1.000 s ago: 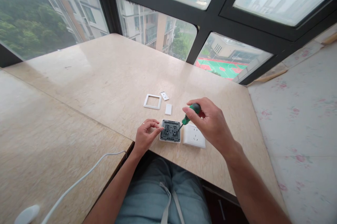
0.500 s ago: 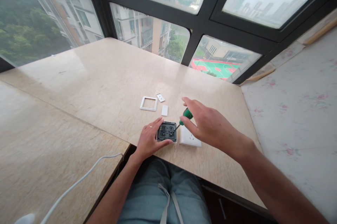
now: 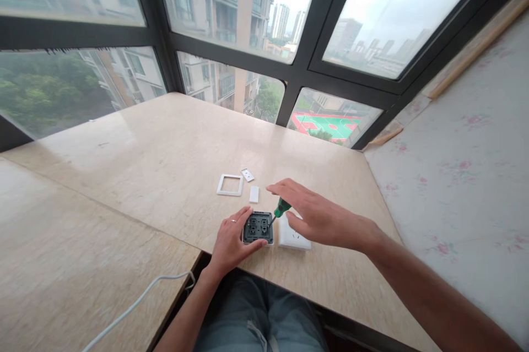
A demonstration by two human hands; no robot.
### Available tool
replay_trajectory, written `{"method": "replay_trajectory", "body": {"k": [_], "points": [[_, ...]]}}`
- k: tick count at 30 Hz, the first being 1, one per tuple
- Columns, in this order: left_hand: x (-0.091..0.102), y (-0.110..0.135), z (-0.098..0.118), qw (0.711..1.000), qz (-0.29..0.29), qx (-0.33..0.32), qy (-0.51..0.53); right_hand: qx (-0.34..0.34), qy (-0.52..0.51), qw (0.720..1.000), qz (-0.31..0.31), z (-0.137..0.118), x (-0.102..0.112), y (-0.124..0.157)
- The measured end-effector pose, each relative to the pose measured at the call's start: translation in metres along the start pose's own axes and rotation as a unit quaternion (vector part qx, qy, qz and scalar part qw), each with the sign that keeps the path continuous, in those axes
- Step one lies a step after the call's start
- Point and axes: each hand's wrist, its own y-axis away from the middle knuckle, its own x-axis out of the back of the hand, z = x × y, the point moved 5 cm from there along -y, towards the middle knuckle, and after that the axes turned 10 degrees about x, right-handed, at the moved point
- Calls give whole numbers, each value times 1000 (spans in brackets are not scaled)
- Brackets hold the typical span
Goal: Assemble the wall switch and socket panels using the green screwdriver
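Note:
A dark wall switch base (image 3: 258, 229) lies on the marble-patterned counter near its front edge. My left hand (image 3: 233, 236) grips it from the left, fingers at the top corner and thumb along the bottom edge. In my right hand (image 3: 314, 211) is a green-handled screwdriver (image 3: 281, 207), its thin shaft slanting down to the right part of the base. The tip is too small to see clearly. A white socket (image 3: 294, 237) sits just right of the base, partly under my right hand. Beyond lie a white frame (image 3: 219, 184), a white switch rocker (image 3: 254, 194) and a small white insert (image 3: 247, 175).
A white cable (image 3: 140, 298) runs over the left section of the counter (image 3: 157, 153) and over its edge. Dark-framed windows (image 3: 231, 54) border the far side. A flowered wall (image 3: 454, 192) stands at the right.
The view has tilted up, so everything sits lower in the picture. My right fingers have shifted around the screwdriver handle and stretch further over its top. My left hand keeps its grip on the switch base.

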Motion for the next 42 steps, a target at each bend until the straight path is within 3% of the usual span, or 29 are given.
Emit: {"method": "replay_trajectory", "body": {"k": [3,5,7,8,10,13,15,18,21,23,25,29,32,35,37,42], "points": [[-1,0,-1,1000,-5,2,-3,-116,49,992,-3,2,-6,-4],[-2,0,-2,1000,-6,1,-4,-211,149,965,-32,8,-8,-7],[-2,0,-3,1000,-2,0,-4,-257,239,935,-52,11,-5,-10],[-2,0,-3,1000,1,0,-4,-257,261,929,-56,12,-2,-11],[-2,0,-3,1000,4,0,-3,-211,249,944,-55,12,1,-11],[-3,0,-3,1000,5,-2,-4,-96,154,982,-57,5,3,-6],[-3,-1,-3,1000,6,-4,-4,-68,105,991,-49,1,3,-2],[-3,-1,-3,1000,11,-8,1,-159,142,976,-33,3,1,1],[-3,-1,-4,1000,16,-7,2,-276,254,925,-53,9,-1,2],[-3,-1,-4,1000,19,-7,2,-295,293,907,-67,11,0,3],[-3,-1,-3,1000,21,-9,2,-248,280,925,-73,9,1,2],[-2,0,-2,1000,26,-11,3,-79,158,982,-62,-3,-1,3],[-2,0,-1,1000,21,-8,2,-127,133,982,-38,-1,-3,3],[-2,0,-1,1000,20,-8,4,-244,226,942,-47,7,-2,3],[-2,0,-2,1000,24,-10,7,-271,255,926,-62,9,2,3],[-3,0,-2,1000,26,-15,7,-96,124,985,-79,-2,5,-2]]}}
